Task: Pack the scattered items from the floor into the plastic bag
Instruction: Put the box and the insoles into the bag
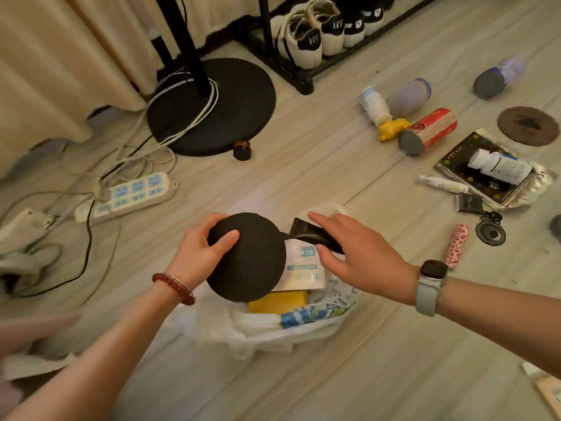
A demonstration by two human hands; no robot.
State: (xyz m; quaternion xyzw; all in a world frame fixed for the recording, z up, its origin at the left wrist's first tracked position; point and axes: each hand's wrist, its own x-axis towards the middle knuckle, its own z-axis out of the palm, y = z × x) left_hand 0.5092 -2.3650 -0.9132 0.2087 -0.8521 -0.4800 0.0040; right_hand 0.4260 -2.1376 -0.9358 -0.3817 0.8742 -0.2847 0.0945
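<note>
A white plastic bag (pixel 267 329) lies open on the floor at the centre, holding a white box (pixel 302 270) and a yellow box (pixel 277 302). My left hand (pixel 202 250) grips a round black disc (pixel 252 262) over the bag's mouth. My right hand (pixel 355 253) hovers flat, fingers straight, over a black tube (pixel 309 232) that sticks out of the bag. Scattered to the right are a red can (pixel 431 130), a yellow toy (pixel 391 129), bottles (pixel 375 104), a white pill bottle (pixel 498 166) on a black booklet (pixel 473 168), and a pink tube (pixel 457 246).
A black lamp base (pixel 239 98) with cables stands at the back, a small dark jar (pixel 242 150) beside it. A white power strip (pixel 130 194) lies left. A shoe rack (pixel 303 74) with sneakers is behind. A brown disc (pixel 528 125) and keychain (pixel 490 232) lie far right.
</note>
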